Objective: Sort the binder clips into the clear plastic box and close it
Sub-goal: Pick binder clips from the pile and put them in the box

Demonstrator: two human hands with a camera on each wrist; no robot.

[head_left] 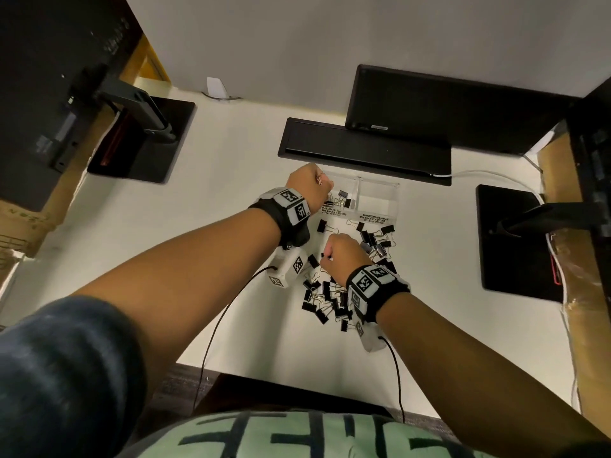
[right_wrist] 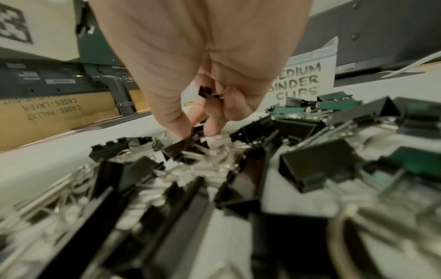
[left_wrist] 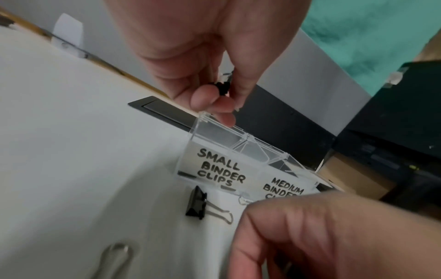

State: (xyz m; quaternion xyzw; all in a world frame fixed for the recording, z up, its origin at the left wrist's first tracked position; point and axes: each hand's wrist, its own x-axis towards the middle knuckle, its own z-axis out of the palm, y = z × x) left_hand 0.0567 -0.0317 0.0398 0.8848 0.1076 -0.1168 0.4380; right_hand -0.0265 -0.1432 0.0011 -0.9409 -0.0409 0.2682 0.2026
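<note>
Left hand [head_left: 307, 183]: raised over the left end of the clear plastic box [head_left: 377, 196]; fingers curled round a small black binder clip [left_wrist: 220, 87], held above the compartment labelled "SMALL BINDER CLIPS".
Right hand [head_left: 344, 254]: lowered onto the pile of binder clips [head_left: 330, 299]; one small clip [right_wrist: 207, 93] tucked in the curled fingers, thumb and fingertips [right_wrist: 211, 128] pinching another black clip [right_wrist: 183, 147] at the pile's top.
Clear plastic box: on the white table [head_left: 231, 200], lid open, two compartments; a few small clips lie in the left one; the right one is labelled "MEDIUM BINDER CLIPS".
Pile of binder clips: black with silver wire handles, mixed sizes, loose on the table in front of the box and under the right wrist.
Stray clip [left_wrist: 198, 204]: single black clip on the table just in front of the small-clip label.
Surroundings: black monitor bases [head_left: 515, 239] to left and right, cardboard carton [head_left: 20, 223] at the left edge.
</note>
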